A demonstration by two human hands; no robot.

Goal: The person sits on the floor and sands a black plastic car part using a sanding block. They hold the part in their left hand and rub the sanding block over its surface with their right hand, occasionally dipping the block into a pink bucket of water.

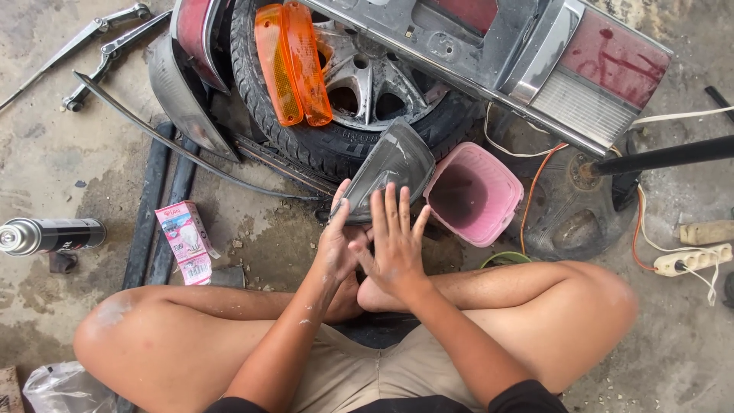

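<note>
Lens: lens (pixel 394 164), smoky grey and roughly triangular with rounded corners, stands tilted in front of the person's crossed legs; its surface looks dull and hazy, with a paler streak along one edge.
Lens place: it sits between the tyre (pixel 306 138) behind it and the pink tub (pixel 475 193) just to its right, its upper corner overlapping the tyre.
Left hand: left hand (pixel 339 241) grips the lens's lower left edge, thumb and fingers wrapped round it.
Right hand: right hand (pixel 395 241) lies flat with fingers spread on the lower face of the lens, pressing rather than gripping.
Hands together: the two hands touch each other at the lens's base.
Behind: two orange lenses (pixel 293 61) lean on the tyre's alloy wheel; a chrome tail-light panel (pixel 535 57) with red lamps lies across the top.
Left floor: spray can (pixel 50 235) lies on its side, well apart from the hands; a small pink box (pixel 186 241) lies nearer the knee.
Right floor: white power strip (pixel 692 260) with cables rests on the concrete.
</note>
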